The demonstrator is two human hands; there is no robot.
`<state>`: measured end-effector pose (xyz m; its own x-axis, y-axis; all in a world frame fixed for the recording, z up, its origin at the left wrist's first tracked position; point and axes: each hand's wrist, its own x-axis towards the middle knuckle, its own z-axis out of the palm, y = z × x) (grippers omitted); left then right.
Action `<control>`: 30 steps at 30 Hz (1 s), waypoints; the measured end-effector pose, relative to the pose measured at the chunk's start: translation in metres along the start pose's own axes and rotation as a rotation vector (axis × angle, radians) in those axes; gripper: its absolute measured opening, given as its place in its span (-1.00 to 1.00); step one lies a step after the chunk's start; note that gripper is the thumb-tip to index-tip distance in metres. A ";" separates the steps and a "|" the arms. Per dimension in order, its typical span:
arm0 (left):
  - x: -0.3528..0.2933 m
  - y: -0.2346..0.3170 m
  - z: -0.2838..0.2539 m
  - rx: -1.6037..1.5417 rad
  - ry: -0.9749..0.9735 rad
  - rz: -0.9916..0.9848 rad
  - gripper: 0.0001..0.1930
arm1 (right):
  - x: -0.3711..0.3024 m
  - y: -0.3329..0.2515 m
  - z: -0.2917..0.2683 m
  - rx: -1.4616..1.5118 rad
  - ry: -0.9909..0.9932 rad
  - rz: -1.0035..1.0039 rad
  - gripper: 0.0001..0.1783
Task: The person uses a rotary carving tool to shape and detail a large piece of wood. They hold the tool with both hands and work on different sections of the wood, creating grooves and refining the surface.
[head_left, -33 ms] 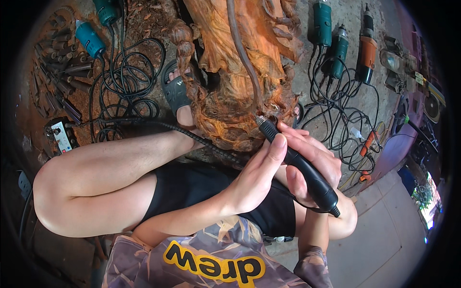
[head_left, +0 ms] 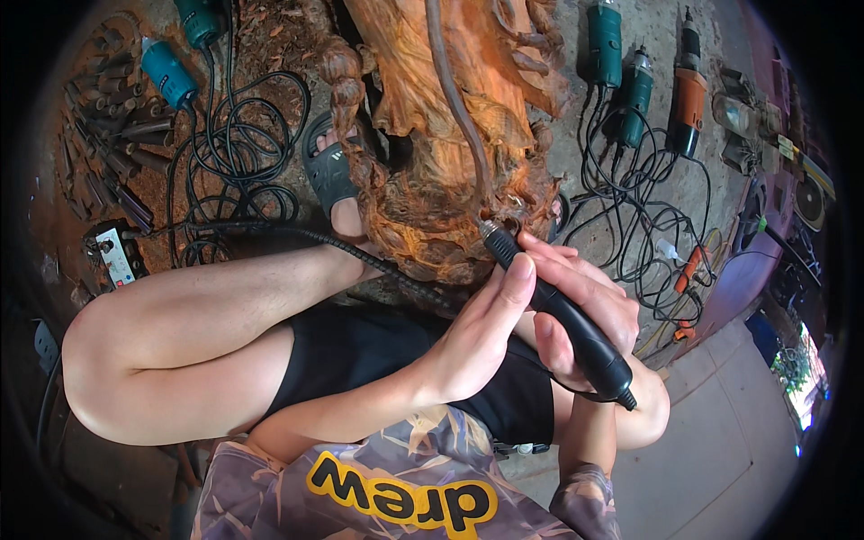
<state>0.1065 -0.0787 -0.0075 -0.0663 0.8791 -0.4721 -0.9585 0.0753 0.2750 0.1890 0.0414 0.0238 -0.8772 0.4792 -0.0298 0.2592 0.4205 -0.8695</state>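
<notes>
A large orange-brown wood carving (head_left: 432, 243), gnarled like a root, stands between my legs. My right hand (head_left: 594, 292) is wrapped around the thick black body of a rotary carving tool (head_left: 576, 337), its thumb along the near side. My left hand (head_left: 486, 328) steadies the tool near its front, thumb pressed on the ribbed collar; its other fingers are largely hidden beneath. The tool's metal nose points up and left into a rough hollow near the carving's lower right. Its cutting tip is too small to make out there.
Green power grinders (head_left: 169, 74) with tangled black cords lie at the left, near carving bits (head_left: 117, 148) and a white power strip (head_left: 117, 256). More green grinders (head_left: 637, 99) and an orange one (head_left: 689, 103) lie at the right. A sandalled foot (head_left: 328, 166) stands beside the carving.
</notes>
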 end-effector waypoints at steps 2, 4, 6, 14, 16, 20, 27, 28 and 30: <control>-0.004 -0.003 -0.002 -0.014 0.004 -0.014 -0.32 | -0.003 -0.001 0.004 -0.024 0.016 0.016 -0.61; -0.008 -0.005 -0.002 0.019 0.036 -0.053 -0.28 | -0.005 -0.002 0.005 -0.027 -0.011 0.033 -0.61; -0.009 -0.005 -0.003 0.032 0.040 -0.069 -0.27 | -0.010 -0.004 0.006 -0.023 -0.032 0.053 -0.60; -0.018 -0.001 -0.014 -0.032 -0.032 0.076 -0.34 | -0.020 -0.032 0.035 -0.286 0.049 -0.046 -0.57; -0.020 0.002 -0.020 -0.064 -0.025 0.075 -0.39 | -0.023 -0.034 0.048 -0.293 0.103 -0.034 -0.58; -0.020 0.004 -0.021 -0.033 0.063 0.002 -0.40 | -0.023 -0.039 0.052 -0.335 0.138 -0.004 -0.56; -0.019 0.011 -0.019 0.082 0.116 0.011 -0.38 | -0.020 -0.038 0.052 -0.314 0.120 0.033 -0.55; -0.019 0.005 -0.024 0.079 0.110 0.007 -0.38 | -0.020 -0.038 0.051 -0.295 0.112 0.033 -0.54; -0.019 0.004 -0.025 0.040 0.105 -0.022 -0.38 | -0.017 -0.036 0.050 -0.261 0.109 0.026 -0.53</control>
<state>0.0968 -0.1073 -0.0183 -0.0762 0.8229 -0.5630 -0.9484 0.1145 0.2957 0.1742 -0.0198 0.0307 -0.8240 0.5664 0.0145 0.3891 0.5843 -0.7122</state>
